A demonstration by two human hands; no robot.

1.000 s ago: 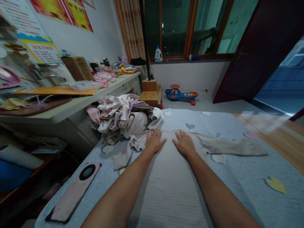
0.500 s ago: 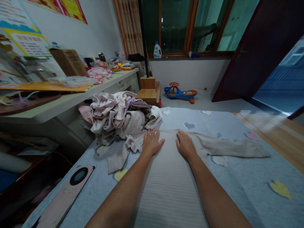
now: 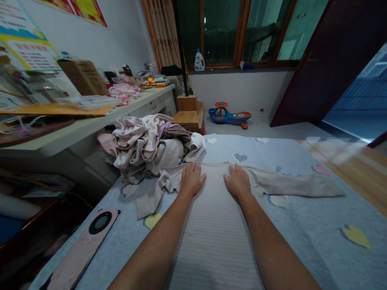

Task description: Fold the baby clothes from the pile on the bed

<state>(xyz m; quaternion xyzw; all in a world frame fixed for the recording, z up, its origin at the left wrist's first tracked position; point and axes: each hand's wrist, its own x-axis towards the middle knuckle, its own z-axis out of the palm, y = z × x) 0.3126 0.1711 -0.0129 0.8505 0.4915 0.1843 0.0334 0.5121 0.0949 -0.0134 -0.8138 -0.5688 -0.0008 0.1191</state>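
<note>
A pale striped long-sleeved shirt [image 3: 216, 225] lies spread on the bed, its neckline at the far end. My left hand [image 3: 192, 179] rests flat on its left shoulder, fingers stretched out. On the right shoulder lies my right hand [image 3: 238, 181], palm down with the fingers extended. The right sleeve reaches out nearly straight across the sheet; the left sleeve is crumpled and bends toward me. Beyond the left sleeve sits a heap of clothes [image 3: 151, 145], close to my left hand. My forearms cover the shirt's side edges in part.
A pink phone [image 3: 86, 249] lies on the blue bedsheet [image 3: 305, 229] at the near left. The cluttered desk [image 3: 99, 123] runs along the left wall. Past the bed are wooden steps [image 3: 187, 117] and a blue ride-on toy [image 3: 231, 116]. A dark door [image 3: 314, 60] stands at the right.
The camera view has turned slightly, so the desk and phone sit farther left. Both hands stay on the shirt's shoulders, with only small finger shifts; the shirt looks unmoved.
</note>
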